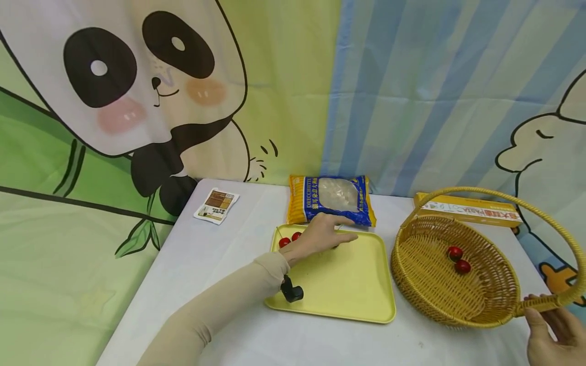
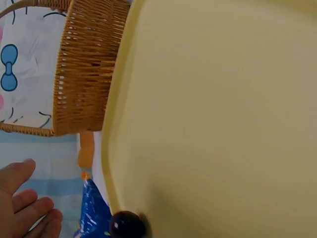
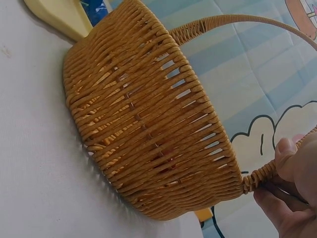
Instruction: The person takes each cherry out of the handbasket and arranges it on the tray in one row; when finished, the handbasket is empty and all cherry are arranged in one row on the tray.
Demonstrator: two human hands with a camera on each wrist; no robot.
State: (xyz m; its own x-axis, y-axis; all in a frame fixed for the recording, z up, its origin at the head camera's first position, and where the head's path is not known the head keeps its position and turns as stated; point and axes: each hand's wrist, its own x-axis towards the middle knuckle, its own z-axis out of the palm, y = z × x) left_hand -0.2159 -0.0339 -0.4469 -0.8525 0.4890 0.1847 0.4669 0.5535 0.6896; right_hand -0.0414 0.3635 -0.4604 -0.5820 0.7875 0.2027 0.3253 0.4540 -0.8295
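Note:
My left hand [image 1: 326,233] hovers with fingers stretched over the far left part of a yellow tray [image 1: 348,290], holding nothing. In the left wrist view its fingers [image 2: 29,208] lie relaxed beside a dark round fruit [image 2: 127,225] on the tray [image 2: 223,114]. Two small red fruits [image 1: 290,239] lie on the tray just left of this hand. My right hand [image 1: 551,330] grips the base of the handle of a wicker basket [image 1: 426,284]; the right wrist view shows its fingers [image 3: 290,171] pinching that handle by the basket [image 3: 143,124]. Two red fruits [image 1: 459,259] lie inside the basket.
A blue and yellow pasta bag [image 1: 336,199] lies behind the tray. A long yellow box [image 1: 471,209] sits behind the basket, and a small brown and white packet [image 1: 216,205] lies at the far left. The white table [image 1: 215,264] ends close on the left.

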